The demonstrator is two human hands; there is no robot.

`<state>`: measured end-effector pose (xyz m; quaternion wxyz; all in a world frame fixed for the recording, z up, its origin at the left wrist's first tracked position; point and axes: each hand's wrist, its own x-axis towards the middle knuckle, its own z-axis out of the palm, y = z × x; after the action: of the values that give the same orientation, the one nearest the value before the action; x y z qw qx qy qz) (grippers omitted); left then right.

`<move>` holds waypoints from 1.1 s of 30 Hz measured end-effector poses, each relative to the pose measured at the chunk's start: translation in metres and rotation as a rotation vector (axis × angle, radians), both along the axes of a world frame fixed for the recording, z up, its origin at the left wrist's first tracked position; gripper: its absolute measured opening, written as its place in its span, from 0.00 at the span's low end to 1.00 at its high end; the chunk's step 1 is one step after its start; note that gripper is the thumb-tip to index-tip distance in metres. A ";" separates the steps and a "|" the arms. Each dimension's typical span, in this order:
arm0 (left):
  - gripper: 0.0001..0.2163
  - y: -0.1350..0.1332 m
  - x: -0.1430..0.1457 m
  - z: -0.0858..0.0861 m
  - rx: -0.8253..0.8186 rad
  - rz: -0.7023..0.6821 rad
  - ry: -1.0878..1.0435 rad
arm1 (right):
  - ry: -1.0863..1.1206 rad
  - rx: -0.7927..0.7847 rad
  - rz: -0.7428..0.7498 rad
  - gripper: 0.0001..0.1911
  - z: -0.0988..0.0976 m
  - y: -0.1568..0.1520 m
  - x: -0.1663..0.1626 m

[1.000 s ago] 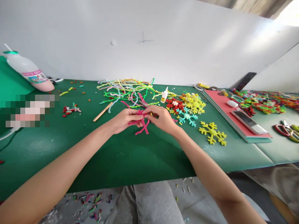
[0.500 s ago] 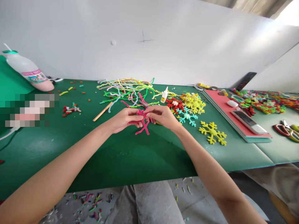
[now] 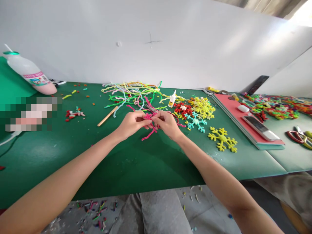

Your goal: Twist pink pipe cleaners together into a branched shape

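Observation:
Both hands meet above the green tabletop, pinching a bundle of bright pink pipe cleaners [image 3: 148,116]. My left hand [image 3: 134,124] grips its left side between thumb and fingers. On the other side my right hand [image 3: 167,123] is closed on it near the centre. Loose pink ends stick out below and to the right of the fingers. Just behind the hands lie scissors [image 3: 151,109], partly hidden by the right hand. A loose pile of pastel and green pipe cleaners [image 3: 131,89] lies beyond, with a wooden stick [image 3: 107,116] to its left.
Right of my hands are a small glue bottle [image 3: 172,98], red and yellow snowflakes, a turquoise snowflake [image 3: 196,122] and a yellow-green snowflake [image 3: 222,139]. Farther right, a phone [image 3: 260,127] lies on a red folder [image 3: 230,107]. A drink bottle [image 3: 30,73] leans at the left.
My left hand has shifted slightly to the right, and the right hand has turned and lowered a little. A pink end now shows to the right of the right hand.

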<state>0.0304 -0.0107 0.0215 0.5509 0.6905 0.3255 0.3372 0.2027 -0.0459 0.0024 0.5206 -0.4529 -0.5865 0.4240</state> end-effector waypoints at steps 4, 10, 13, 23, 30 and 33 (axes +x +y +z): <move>0.10 -0.001 0.000 0.003 -0.050 -0.018 -0.023 | 0.070 -0.034 0.009 0.13 -0.003 0.000 -0.003; 0.07 0.002 -0.005 0.007 -0.192 -0.121 -0.058 | -0.165 0.128 0.084 0.10 0.008 0.000 0.009; 0.06 0.006 -0.008 0.005 -0.317 -0.162 -0.086 | -0.408 0.370 0.088 0.07 0.011 -0.001 0.016; 0.08 0.013 -0.014 0.003 -0.366 -0.278 0.002 | -0.637 0.679 0.091 0.09 0.006 -0.002 0.019; 0.11 0.009 -0.012 0.013 0.010 -0.305 0.190 | -0.558 0.518 0.138 0.06 0.013 -0.003 0.018; 0.12 0.008 -0.011 0.013 0.181 -0.284 0.243 | -0.548 0.346 0.137 0.07 0.016 -0.006 0.016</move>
<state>0.0198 -0.0027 0.0348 0.4854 0.8117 0.2574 0.1982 0.2190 -0.0514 0.0183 0.3831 -0.4144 -0.7972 0.2145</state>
